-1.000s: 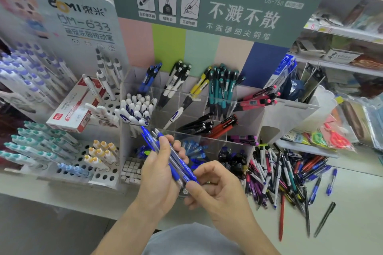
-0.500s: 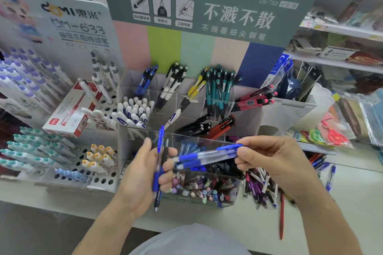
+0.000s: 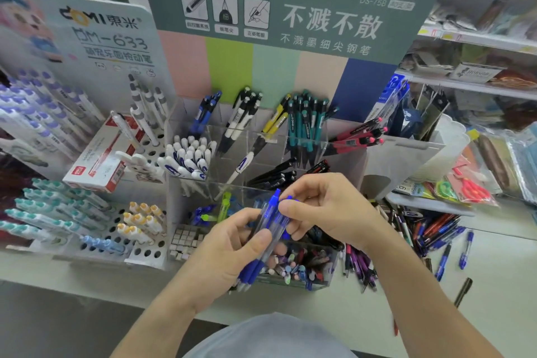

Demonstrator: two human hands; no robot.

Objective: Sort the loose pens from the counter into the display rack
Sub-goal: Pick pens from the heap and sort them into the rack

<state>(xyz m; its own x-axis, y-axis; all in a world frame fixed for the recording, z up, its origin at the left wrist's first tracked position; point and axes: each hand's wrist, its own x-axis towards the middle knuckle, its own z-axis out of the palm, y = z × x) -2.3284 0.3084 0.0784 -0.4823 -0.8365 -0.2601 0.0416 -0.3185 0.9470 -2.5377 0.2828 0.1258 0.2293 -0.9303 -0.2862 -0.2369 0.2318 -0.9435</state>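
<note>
Head cam has your left hand (image 3: 229, 253) wrapped round a bunch of blue pens (image 3: 268, 237) just in front of the display rack (image 3: 343, 151), right hand (image 3: 328, 209) pinching their clicker ends; they're light, stiff, slick plastic, so hold mid-barrel.

You are wearing a pale grey-blue top (image 3: 270, 337), its soft plain fabric showing at the bottom edge. Both of your forearms are showing bare, with no sleeves reaching them. Your left hand (image 3: 226, 253) and right hand (image 3: 328, 209) are wearing nothing.
</note>
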